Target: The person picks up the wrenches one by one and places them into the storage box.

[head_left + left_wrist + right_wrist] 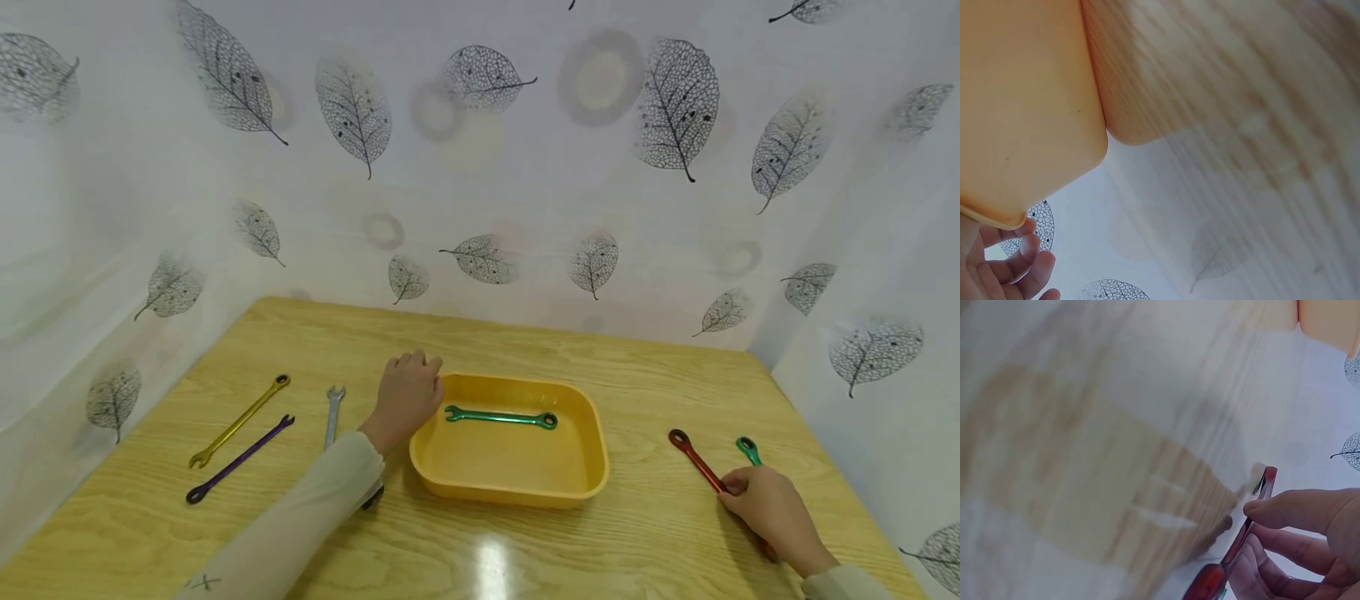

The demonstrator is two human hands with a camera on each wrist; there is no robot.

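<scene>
Left sleeve [300,517], bottom edge of head view: small dark mark [202,582], roughly an X with short strokes beside it. Cannot tell whether it is a letter, a sign or mere decoration. No word, brand or number legible in any view. Red wrench [701,465]: any stamping too small or blurred to read.

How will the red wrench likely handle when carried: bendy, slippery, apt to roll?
The red wrench is probably stiff, as its shaft looks straight and metallic. Its glossy finish may make it slightly slippery in the right hand. Laid flat, it likely won't roll much, since its ring end is wider than the shaft.
</scene>
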